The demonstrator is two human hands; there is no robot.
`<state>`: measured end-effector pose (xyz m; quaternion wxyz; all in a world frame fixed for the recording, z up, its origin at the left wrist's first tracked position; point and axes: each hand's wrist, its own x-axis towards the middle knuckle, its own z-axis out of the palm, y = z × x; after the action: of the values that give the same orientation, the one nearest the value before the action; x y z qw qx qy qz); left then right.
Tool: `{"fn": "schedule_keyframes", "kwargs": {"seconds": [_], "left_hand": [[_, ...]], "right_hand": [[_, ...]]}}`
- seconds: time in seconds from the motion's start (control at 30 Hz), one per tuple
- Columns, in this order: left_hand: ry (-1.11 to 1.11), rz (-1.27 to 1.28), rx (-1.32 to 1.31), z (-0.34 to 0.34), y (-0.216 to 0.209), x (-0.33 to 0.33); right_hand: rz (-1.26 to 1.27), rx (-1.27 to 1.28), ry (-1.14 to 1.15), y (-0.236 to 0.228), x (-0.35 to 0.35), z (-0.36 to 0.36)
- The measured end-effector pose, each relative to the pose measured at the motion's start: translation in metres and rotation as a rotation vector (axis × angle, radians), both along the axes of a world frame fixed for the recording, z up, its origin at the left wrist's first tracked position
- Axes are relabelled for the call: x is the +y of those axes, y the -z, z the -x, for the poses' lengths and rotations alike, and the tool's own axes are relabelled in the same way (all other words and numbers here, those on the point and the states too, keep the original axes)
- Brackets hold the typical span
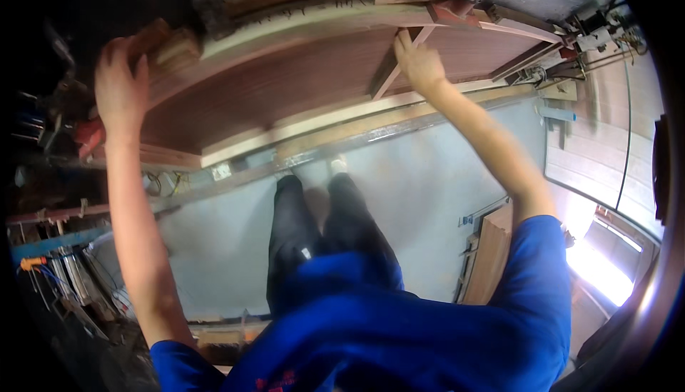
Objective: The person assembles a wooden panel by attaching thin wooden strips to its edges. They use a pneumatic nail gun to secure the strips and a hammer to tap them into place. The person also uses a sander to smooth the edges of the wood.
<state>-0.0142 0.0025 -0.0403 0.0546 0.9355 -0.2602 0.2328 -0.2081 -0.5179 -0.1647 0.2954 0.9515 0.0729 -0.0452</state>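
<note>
1. The broad reddish wooden panel (285, 85) fills the space ahead of both hands.
2. A slanted wooden brace (389, 71) crosses the panel just left of the right hand (421, 63).
3. The grey floor (421, 192) below lies open.
4. Clutter (64, 270) crowds the left side.

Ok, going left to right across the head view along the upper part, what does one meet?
Left hand gripping the left end of the wooden panel → slanted wooden brace → right hand resting on the panel beside the brace → cables and fittings at the far right.
</note>
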Motion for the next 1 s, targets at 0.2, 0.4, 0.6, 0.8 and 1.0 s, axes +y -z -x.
{"fn": "schedule_keyframes", "kwargs": {"seconds": [0.2, 0.4, 0.6, 0.8, 1.0], "left_hand": [[-0.059, -0.144, 0.106, -0.031, 0.008, 0.017], [-0.063, -0.301, 0.172, -0.032, -0.03, 0.038], [-0.285, -0.131, 0.166, 0.08, -0.03, 0.017], [-0.299, 0.045, 0.406, 0.321, 0.023, 0.028], [-0.731, 0.321, 0.815, 0.611, 0.084, 0.06]], "right_hand": [[0.052, 0.088, -0.066, 0.009, -0.054, 0.016], [-0.128, 0.122, -0.203, 0.005, -0.066, -0.003], [-0.088, 0.392, -0.064, 0.071, -0.064, 0.029], [-0.332, 0.297, -0.068, 0.039, -0.073, 0.023], [-0.207, 0.246, -0.082, 0.031, -0.053, 0.034]]}}
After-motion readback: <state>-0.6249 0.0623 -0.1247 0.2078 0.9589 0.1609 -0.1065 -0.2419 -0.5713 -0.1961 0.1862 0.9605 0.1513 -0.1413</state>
